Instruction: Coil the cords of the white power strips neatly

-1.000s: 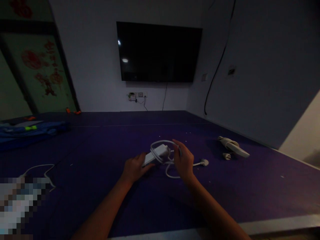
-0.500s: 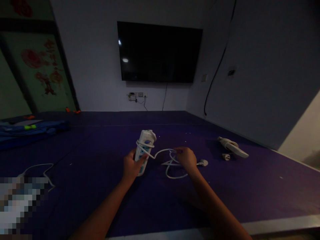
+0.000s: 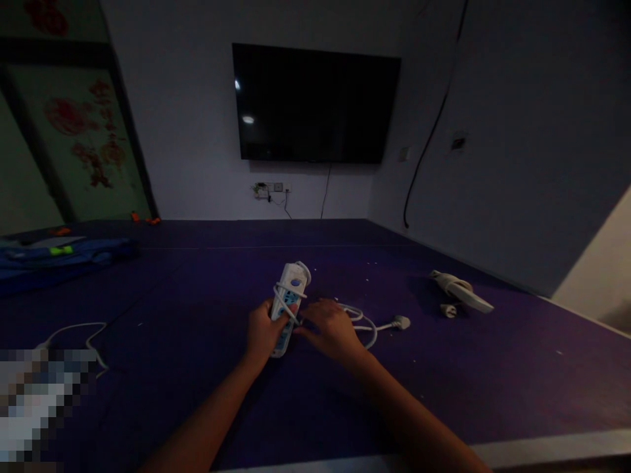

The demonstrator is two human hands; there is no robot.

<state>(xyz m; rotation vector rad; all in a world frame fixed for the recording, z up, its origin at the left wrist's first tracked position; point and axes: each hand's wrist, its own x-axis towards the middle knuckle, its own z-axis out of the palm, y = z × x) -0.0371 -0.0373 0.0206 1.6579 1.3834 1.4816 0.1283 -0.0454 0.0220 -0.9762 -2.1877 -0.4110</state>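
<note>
My left hand [image 3: 262, 334] grips a white power strip [image 3: 288, 299] and holds it tilted up off the dark purple mat [image 3: 207, 368]. Its white cord [image 3: 362, 320] is looped round the strip's body and trails right to a plug [image 3: 402, 322] lying on the mat. My right hand [image 3: 328, 328] is closed on the cord right beside the strip. What lies under its fingers is hidden.
A second white power strip [image 3: 461, 290] with its cord wrapped lies at the right near the wall. Another loose white cord [image 3: 79, 332] lies at the left. Blue fabric [image 3: 59, 257] sits at the far left. A dark TV [image 3: 315, 104] hangs on the far wall.
The left hand lifted the power strip from flat to upright. The right hand moved left with the cord, from out at the right to beside the strip, adding a loop.
</note>
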